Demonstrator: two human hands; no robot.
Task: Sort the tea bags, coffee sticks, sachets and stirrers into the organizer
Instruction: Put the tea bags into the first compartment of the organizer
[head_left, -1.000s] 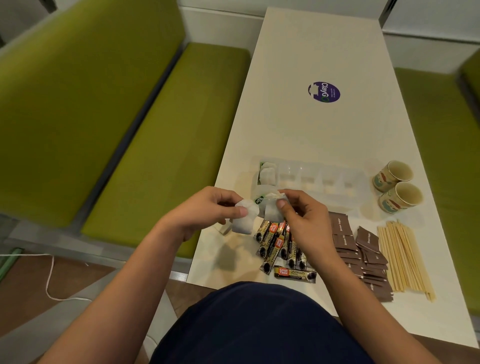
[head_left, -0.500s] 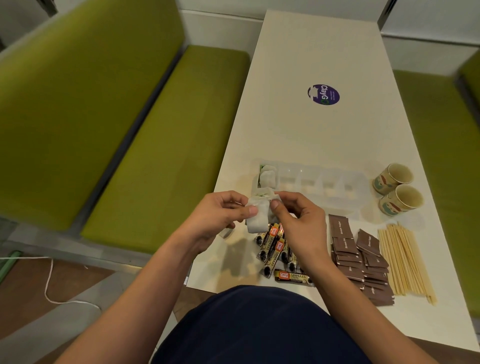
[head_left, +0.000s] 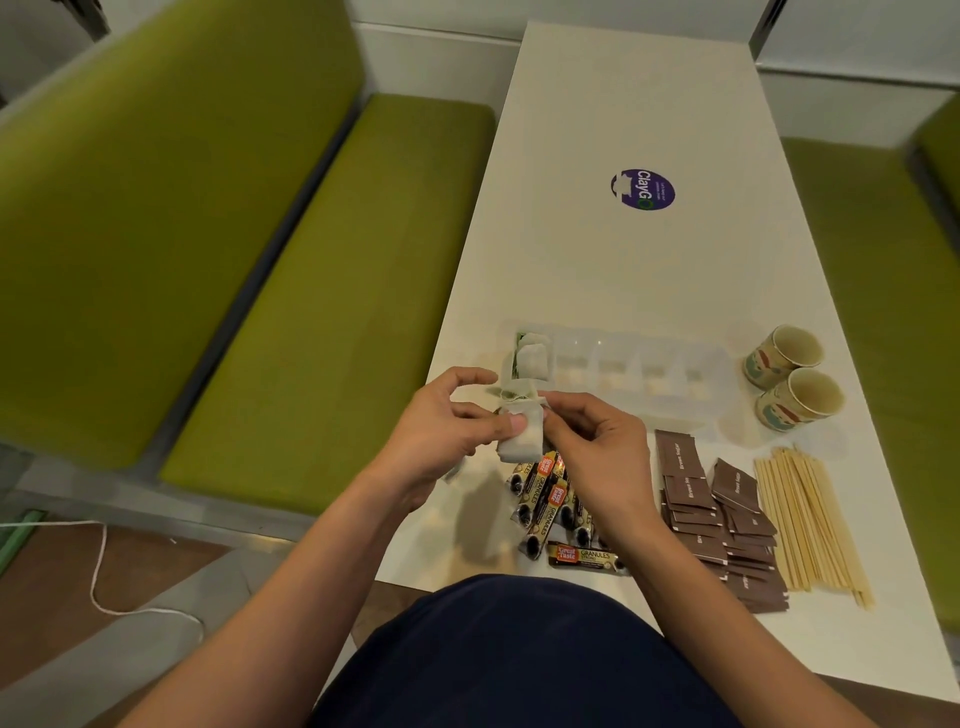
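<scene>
White paper tea bags (head_left: 519, 448) sit bunched between both hands above the near part of the desk (head_left: 623, 270), just in front of the left end of the organizer (head_left: 719, 387). The left hand (head_left: 441, 436) pinches the bundle, thumb flat on its front and fingers curled behind; the right hand (head_left: 597, 447) pinches the bundle's top edge between thumb and forefinger. How many bags are in the bundle cannot be told, and the green-printed tag at its top is too blurred to read. Clear plastic makes the organizer hard to pick out against the pale desk, its dividers showing only faintly; the leftmost compartment holds packed tea bags (head_left: 532, 358). Coffee sticks (head_left: 543, 501) lie heaped below the hands, several partly hidden under the right wrist. Beside them to the right spread brown sugar sachets (head_left: 693, 499), then a bundle of wooden stirrers (head_left: 810, 525). Two paper cups (head_left: 784, 356) sit touching past the organizer's right end; whether they stand or lie tilted is unclear. A purple sticker (head_left: 643, 189) marks the desk farther off. Green benches (head_left: 311, 291) flank the desk, the right one cut off by the frame, and dark clothing hides part of the desk's near edge
</scene>
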